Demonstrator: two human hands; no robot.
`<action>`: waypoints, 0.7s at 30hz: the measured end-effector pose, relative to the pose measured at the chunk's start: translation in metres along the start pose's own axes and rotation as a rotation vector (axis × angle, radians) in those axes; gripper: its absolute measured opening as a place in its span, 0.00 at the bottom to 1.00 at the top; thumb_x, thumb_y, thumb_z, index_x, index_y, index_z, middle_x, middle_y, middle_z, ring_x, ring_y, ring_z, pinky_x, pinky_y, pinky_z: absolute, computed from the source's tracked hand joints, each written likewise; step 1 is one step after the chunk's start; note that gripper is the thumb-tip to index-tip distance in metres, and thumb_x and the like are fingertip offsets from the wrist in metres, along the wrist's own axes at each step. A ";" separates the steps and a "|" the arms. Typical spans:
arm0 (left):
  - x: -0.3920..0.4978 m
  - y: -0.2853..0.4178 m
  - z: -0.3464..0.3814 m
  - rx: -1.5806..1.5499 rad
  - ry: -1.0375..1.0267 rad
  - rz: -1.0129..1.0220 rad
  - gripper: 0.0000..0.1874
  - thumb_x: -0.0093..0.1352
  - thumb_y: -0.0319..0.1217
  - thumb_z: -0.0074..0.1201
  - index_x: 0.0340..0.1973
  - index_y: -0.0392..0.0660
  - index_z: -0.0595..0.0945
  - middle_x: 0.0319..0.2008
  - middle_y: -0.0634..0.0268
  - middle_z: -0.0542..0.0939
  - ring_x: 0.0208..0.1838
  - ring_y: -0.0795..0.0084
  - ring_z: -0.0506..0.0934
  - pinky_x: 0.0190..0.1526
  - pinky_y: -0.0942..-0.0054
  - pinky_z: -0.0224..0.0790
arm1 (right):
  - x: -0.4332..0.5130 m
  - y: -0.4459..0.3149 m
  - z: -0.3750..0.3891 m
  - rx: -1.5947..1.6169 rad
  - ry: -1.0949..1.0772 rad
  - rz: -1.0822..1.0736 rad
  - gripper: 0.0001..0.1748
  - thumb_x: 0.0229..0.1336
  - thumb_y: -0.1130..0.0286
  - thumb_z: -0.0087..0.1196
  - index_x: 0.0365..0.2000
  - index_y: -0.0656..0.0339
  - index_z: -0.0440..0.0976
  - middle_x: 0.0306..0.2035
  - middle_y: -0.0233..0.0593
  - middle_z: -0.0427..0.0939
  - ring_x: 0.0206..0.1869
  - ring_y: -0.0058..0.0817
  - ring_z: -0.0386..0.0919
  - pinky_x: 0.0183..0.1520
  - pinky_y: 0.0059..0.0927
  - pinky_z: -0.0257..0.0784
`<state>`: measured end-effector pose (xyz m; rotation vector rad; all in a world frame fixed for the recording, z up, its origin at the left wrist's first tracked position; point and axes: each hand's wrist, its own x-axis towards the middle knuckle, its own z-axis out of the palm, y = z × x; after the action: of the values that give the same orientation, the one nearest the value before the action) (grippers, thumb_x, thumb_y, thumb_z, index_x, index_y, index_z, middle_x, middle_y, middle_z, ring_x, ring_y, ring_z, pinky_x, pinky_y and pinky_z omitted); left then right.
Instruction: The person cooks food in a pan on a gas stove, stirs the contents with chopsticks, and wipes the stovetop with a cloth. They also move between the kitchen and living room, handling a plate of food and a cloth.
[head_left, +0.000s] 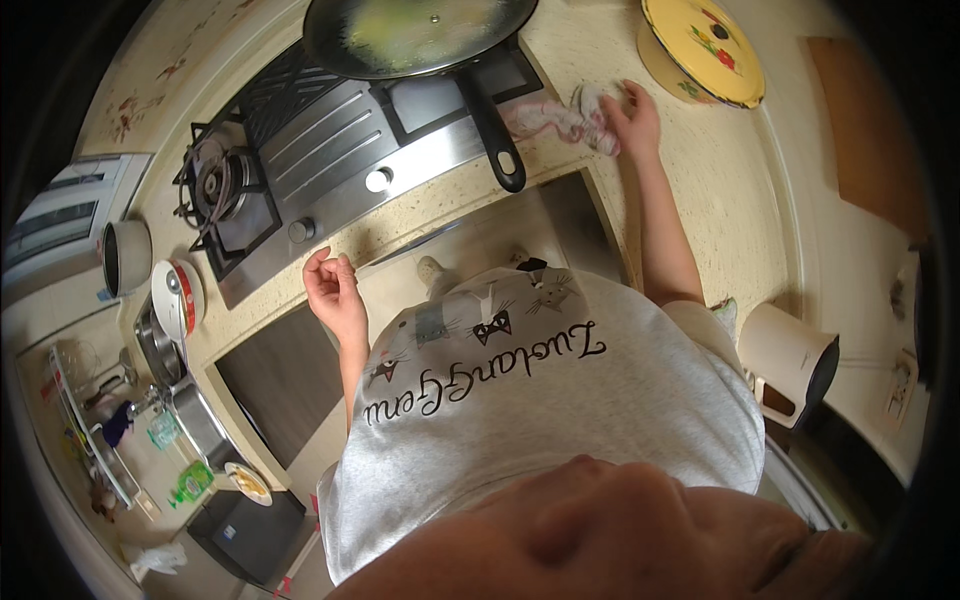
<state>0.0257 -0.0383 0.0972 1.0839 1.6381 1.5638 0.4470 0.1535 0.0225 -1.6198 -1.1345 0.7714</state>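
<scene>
My right hand (637, 124) is on the worktop to the right of the gas hob, its fingers gripping one end of a crumpled white and pink cloth (555, 124). The cloth's other end reaches the hob's edge beside the pan handle. My left hand (334, 289) hovers in front of the worktop near a hob knob (301, 229), palm up, fingers loosely curled, holding nothing. Ahead of me a black frying pan (330, 45) sits on the right burner under a steamed glass lid (431, 34). Its black handle (487, 127) points towards me. Yellow-green food shows blurrily through the lid.
A yellow enamel pot (667, 64) with a floral lid stands at the back right. An electric kettle (784, 364) is beside my right arm. The left burner (217, 180) is bare. Further left are a saucepan (127, 259), a red-and-white bowl (196, 289) and a steel sink (199, 424).
</scene>
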 end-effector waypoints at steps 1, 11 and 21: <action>-0.004 0.001 -0.001 0.014 0.017 0.001 0.12 0.68 0.23 0.52 0.46 0.39 0.70 0.23 0.74 0.70 0.25 0.87 0.65 0.27 0.87 0.57 | -0.004 -0.002 0.005 -0.234 0.170 -0.101 0.18 0.53 0.63 0.57 0.43 0.61 0.74 0.38 0.45 0.77 0.38 0.34 0.76 0.41 0.32 0.73; -0.026 -0.010 -0.022 0.035 0.065 -0.048 0.11 0.68 0.23 0.52 0.45 0.39 0.72 0.22 0.74 0.70 0.25 0.87 0.66 0.27 0.87 0.57 | -0.065 -0.008 0.103 -0.347 0.095 -0.695 0.16 0.44 0.69 0.60 0.38 0.57 0.75 0.42 0.46 0.73 0.49 0.45 0.69 0.51 0.41 0.64; -0.026 -0.025 -0.044 -0.017 0.037 -0.121 0.10 0.67 0.22 0.53 0.43 0.39 0.73 0.22 0.76 0.69 0.25 0.88 0.64 0.28 0.88 0.57 | -0.126 -0.047 0.163 -0.139 -0.144 -0.762 0.11 0.44 0.80 0.57 0.32 0.60 0.74 0.43 0.44 0.73 0.52 0.44 0.68 0.55 0.41 0.64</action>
<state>-0.0039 -0.0808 0.0747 0.9349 1.6798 1.5245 0.2433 0.0976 0.0100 -1.0994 -1.7819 0.3086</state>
